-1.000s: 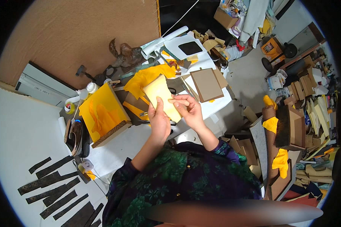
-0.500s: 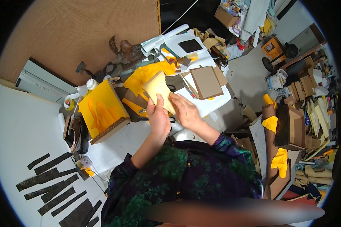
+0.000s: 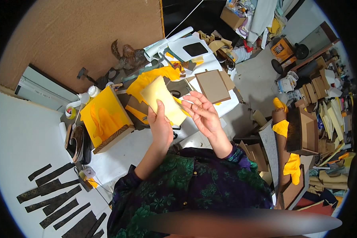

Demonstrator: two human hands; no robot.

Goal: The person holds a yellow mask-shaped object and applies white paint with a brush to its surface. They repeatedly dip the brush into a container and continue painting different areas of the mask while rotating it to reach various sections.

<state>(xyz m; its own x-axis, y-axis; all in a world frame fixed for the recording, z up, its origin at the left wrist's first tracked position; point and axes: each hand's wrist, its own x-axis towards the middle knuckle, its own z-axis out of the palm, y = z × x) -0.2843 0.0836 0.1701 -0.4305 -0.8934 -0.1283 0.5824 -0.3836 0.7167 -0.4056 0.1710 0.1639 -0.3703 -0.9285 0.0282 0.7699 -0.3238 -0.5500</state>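
Note:
My left hand [image 3: 161, 127] grips a pale yellow sheet, likely leather, [image 3: 162, 99] by its lower left part. The thumb lies on the pale face; the other fingers are hidden behind it. Bright yellow shows along the sheet's right edge. My right hand [image 3: 204, 117] is turned palm up beside that edge, its fingers apart and loosely bent. Its fingertips are at the bright yellow edge; whether they touch it is hard to tell. Beyond the sheet lies a bright yellow piece of material [image 3: 141, 82] on the worktable.
A yellow-topped block [image 3: 103, 115] with draped yellow material stands at the left. Brown board panels [image 3: 212, 86] and white paper [image 3: 229, 104] lie at the right of the table. Dark strips [image 3: 59, 206] rest on a white surface at lower left. Crowded shelves [image 3: 329, 111] line the right.
My right hand has come off the sheet's face, moved right and turned palm up. The sheet has swung slightly in my left hand, showing more of its pale face.

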